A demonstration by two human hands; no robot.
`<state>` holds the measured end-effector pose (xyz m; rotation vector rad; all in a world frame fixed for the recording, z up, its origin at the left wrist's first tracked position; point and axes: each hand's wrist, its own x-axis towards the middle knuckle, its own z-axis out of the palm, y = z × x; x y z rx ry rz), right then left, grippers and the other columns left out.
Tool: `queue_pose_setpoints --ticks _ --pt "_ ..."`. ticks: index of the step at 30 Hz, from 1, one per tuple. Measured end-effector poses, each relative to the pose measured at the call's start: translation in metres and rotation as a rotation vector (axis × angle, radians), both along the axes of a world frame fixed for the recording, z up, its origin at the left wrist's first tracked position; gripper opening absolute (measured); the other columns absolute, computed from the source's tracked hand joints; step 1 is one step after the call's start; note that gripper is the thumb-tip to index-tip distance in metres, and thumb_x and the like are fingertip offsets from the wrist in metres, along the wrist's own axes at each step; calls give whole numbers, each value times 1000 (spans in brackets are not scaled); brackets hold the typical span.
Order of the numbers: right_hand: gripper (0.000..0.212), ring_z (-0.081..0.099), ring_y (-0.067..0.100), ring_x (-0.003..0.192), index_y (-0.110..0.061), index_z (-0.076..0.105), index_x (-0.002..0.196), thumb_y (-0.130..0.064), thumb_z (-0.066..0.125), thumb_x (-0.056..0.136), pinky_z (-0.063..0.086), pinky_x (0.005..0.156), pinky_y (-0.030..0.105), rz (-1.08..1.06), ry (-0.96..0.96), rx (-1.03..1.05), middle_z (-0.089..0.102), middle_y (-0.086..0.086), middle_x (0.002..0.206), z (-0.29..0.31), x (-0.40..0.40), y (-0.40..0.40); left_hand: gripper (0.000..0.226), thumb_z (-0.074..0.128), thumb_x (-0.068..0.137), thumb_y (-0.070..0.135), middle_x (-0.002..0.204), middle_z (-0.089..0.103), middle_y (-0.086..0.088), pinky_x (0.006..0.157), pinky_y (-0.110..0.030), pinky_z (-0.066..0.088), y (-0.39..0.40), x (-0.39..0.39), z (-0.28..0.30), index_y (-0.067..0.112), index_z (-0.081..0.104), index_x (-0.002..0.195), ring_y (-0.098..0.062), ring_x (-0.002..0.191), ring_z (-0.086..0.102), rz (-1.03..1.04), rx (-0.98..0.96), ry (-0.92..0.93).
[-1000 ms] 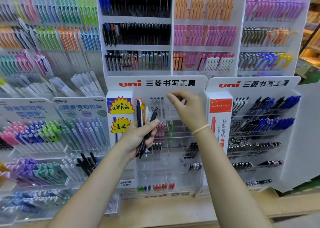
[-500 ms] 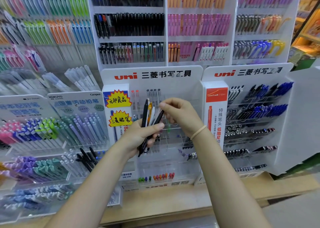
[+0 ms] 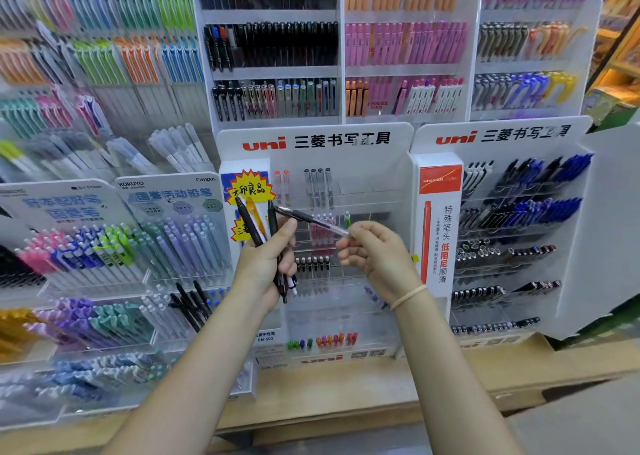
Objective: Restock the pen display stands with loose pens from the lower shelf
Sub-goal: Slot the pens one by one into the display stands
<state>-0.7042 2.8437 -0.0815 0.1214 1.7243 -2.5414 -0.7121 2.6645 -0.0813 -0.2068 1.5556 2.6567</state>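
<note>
The right hand pinches the clear end of a single pen between thumb and fingertips, its grip clamped on that barrel, the pen lying nearly level with its dark end reaching toward the left hand. The left hand's grip is wrapped round a bundle of pens, mostly black with one orange, fanned upward so that one can be drawn off at a time (a sensible way to keep stock close to the slots). By my judgement the single pen has just been picked from the bundle and is being turned for slotting.

Both hands hover in front of the middle uni display stand, whose clear tiers hold only a few pens, well short of full. The neighbouring stand to the right looks far better stocked.

The bundle's lower ends are partly hidden by the palm, so the count is unclear. Whether loose pens remain on the wooden shelf below cannot be made out.
</note>
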Motion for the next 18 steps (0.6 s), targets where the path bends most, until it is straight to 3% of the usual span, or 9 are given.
queue_pose_setpoints --ticks 5,9,11,14,16,18 --pt "11 58 22 58 0 60 100 1 49 99 53 55 28 162 -53 37 64 16 72 -15 17 -4 12 71 87 17 87 65 -4 38 -21 30 0 3 -9 11 62 94 -7 36 32 9 46 -80" --pt "12 53 21 55 0 58 104 1 47 98 48 52 28 230 -87 73 60 13 70 -25 26 -3 33 75 76 21 90 60 -5 39 -21 30 2 11 -15 8 60 102 -7 36 32 -20 60 -103" --pt "12 58 23 60 -3 59 101 0 49 98 52 56 29 288 -94 93 63 15 74 -28 30 -1 37 76 76 21 83 57 -4 38 -21 32 1 14 -19 7 59 106 -7 36 32 -36 48 -104" --pt "9 68 27 79 -1 62 102 0 56 96 59 74 34 353 -78 172 69 18 90 -35 35 3 24 73 80 18 60 48 1 39 -21 33 0 20 -24 10 61 99 -8 36 32 -63 9 -114" --pt "11 68 26 90 -1 65 105 -4 59 95 58 84 37 313 -47 216 71 17 99 -40 37 4 14 71 86 14 53 42 0 39 -22 33 3 26 -28 12 62 97 -9 35 32 -94 -40 -120" --pt "14 68 23 92 -4 67 107 -12 61 97 56 81 35 197 -30 222 73 14 101 -44 38 4 10 69 91 14 47 40 0 41 -22 33 6 32 -37 10 65 100 -10 35 32 -138 -151 -131"
